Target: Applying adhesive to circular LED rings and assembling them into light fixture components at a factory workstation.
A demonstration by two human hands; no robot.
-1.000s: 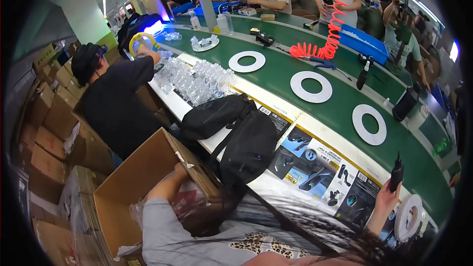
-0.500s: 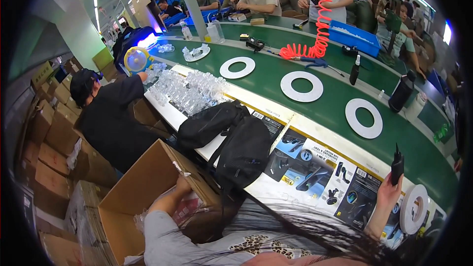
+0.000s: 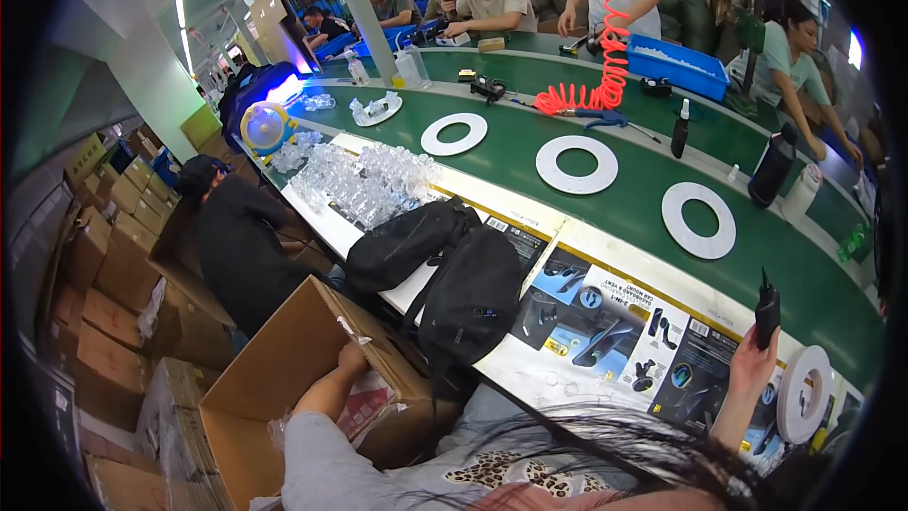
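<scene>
My right hand, raised over the right end of the white table, is closed around a black handheld piece with a blocky body and a thin pointed tip. Beside that hand stands a white ring-shaped roll. My left hand is down inside an open cardboard box, against its right inner wall. Its fingers are mostly hidden, so whether it grips anything cannot be made out. Clear plastic wrap and a red-and-white printed piece lie in the box under my left forearm.
Two black bags lie on the table near printed packaging sheets and heaped clear plastic parts. White rings rest on the green conveyor. A co-worker in black bends at left, by stacked cartons.
The co-worker in black has bent lower, the hand off the clear parts. Across the conveyor, a person in light green leans further into view. My hands keep nearly the same places.
</scene>
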